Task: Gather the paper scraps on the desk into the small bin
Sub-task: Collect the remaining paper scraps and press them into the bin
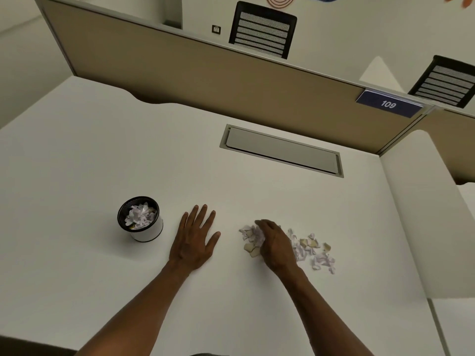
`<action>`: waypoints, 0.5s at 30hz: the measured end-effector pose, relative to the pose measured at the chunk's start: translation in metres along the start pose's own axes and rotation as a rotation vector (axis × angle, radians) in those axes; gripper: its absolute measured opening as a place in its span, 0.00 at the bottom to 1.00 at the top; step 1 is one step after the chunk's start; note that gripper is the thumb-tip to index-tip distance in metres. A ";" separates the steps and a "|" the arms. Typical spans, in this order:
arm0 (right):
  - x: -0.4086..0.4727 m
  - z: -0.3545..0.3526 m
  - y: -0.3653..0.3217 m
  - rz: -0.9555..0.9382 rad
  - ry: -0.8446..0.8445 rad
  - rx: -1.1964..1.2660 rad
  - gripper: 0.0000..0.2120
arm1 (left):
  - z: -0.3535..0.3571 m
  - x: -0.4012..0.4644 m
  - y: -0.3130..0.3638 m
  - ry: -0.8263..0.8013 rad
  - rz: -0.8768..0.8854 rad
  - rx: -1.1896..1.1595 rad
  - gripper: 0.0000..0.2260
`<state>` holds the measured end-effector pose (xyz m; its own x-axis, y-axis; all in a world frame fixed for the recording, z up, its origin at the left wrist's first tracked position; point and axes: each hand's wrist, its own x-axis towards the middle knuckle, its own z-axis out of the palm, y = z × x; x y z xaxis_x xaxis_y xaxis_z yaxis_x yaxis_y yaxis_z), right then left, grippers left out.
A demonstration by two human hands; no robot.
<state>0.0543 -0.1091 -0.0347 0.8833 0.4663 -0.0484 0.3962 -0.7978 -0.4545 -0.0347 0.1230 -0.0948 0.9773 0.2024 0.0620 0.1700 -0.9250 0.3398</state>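
A small round bin [144, 228] with a white wall and a black rim stands on the white desk [102, 155]; crumpled paper lies inside it. My left hand [195, 238] rests flat on the desk to the right of the bin, fingers spread, holding nothing. A heap of white and tan paper scraps [312, 250] lies to the right. My right hand [276, 244] sits on the left part of that heap, fingers curled around some scraps; what lies under the palm is hidden.
A closed grey cable hatch [282, 150] is set into the desk behind the hands. A tan partition [205, 80] with a blue "109" sign [388, 104] runs along the back. A white side panel [424, 214] bounds the desk on the right.
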 end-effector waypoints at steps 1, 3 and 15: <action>-0.005 -0.002 0.003 0.034 0.060 0.023 0.32 | 0.000 0.000 0.001 -0.010 -0.003 0.000 0.28; -0.015 -0.006 0.009 0.133 0.150 0.049 0.33 | 0.000 0.002 0.004 -0.032 -0.020 0.000 0.28; -0.031 0.006 -0.006 0.075 0.061 0.127 0.37 | 0.003 0.019 0.061 -0.152 0.081 -0.336 0.26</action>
<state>0.0230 -0.1169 -0.0355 0.9245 0.3796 -0.0339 0.2969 -0.7730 -0.5606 -0.0058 0.0694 -0.0753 0.9977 0.0598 -0.0306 0.0657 -0.7740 0.6298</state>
